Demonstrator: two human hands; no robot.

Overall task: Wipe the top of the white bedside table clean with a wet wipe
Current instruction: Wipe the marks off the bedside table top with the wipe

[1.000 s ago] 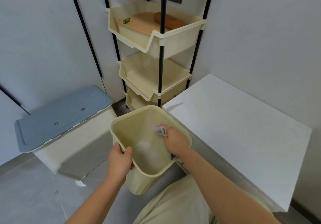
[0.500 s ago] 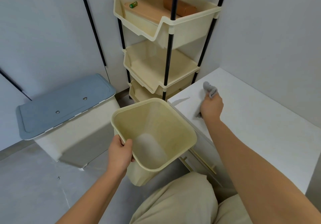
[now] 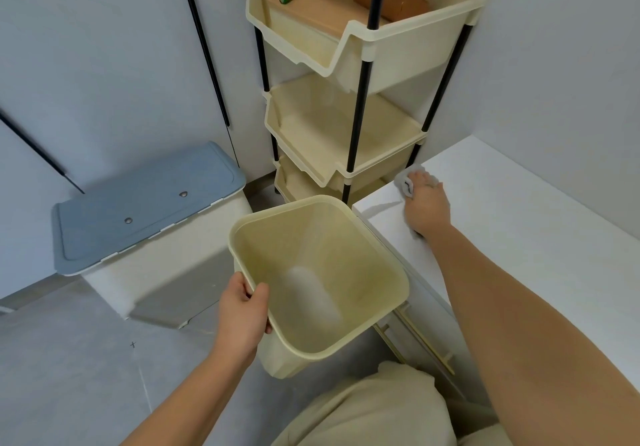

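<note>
pressing wipe onto table, left hand gripping bin

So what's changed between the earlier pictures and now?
The right hand lifted the grey wet wipe out of the cream bin. It moved up and to the right onto the white bedside table, and now holds the wipe down near the top's far left corner. The left hand still grips the bin's rim. The blue-lidded box and the shelf rack are unchanged.
</note>
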